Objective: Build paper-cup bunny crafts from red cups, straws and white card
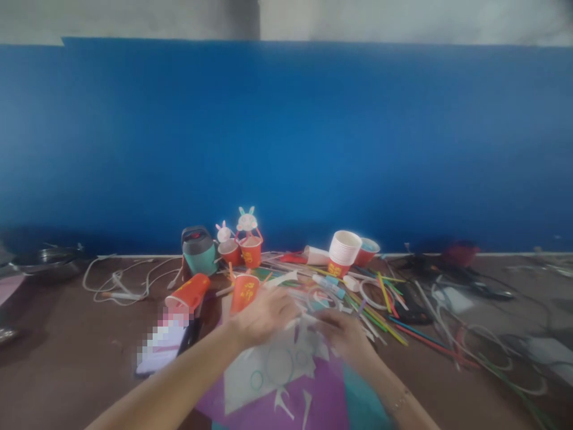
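My left hand (270,310) is closed near the middle of the table, beside an upright red paper cup (244,294). Just right of it, my right hand (340,334) has its fingers bent together. Something white and small lies between the fingertips; blur hides its shape and what each hand grips. Below them, a white sheet (242,388) with drawn circles rests on purple paper (329,400). White paper scraps (283,403) lie on the purple paper.
Behind are a cup stack (344,248), rabbit-faced cups (250,254) and a teal-grey device (199,251). A tipped red cup (190,292) and a phone (165,346) lie left. Colored sticks (380,319) and cables (487,352) spread right.
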Demonstrator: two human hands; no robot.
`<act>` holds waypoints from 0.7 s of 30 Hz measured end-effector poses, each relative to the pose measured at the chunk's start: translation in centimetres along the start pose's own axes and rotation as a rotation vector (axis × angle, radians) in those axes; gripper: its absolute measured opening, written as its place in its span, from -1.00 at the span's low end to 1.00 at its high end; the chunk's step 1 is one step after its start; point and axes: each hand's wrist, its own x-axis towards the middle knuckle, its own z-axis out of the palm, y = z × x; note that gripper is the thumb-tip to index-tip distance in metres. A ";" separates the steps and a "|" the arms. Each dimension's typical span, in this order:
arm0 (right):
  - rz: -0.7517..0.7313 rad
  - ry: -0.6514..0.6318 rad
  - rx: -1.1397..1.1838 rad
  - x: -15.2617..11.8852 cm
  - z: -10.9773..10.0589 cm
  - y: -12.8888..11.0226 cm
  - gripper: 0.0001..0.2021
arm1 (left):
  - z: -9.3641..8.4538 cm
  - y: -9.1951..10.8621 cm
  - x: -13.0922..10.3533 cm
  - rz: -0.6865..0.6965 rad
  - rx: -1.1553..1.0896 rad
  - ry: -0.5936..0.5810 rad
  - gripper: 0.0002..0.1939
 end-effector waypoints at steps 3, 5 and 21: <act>-0.069 0.087 -0.090 0.9 0.5 1.3 -0.73 | -0.2 -0.6 -0.8 -0.285 -0.006 0.133 -0.66; -0.183 0.146 -0.197 1.6 1.0 2.3 -0.69 | 0.2 -0.9 -2.0 -0.434 0.063 0.177 -0.51; -0.136 0.030 -0.897 -1.4 3.0 -0.4 -0.48 | 2.7 -1.9 -8.1 -0.916 0.318 0.232 -0.34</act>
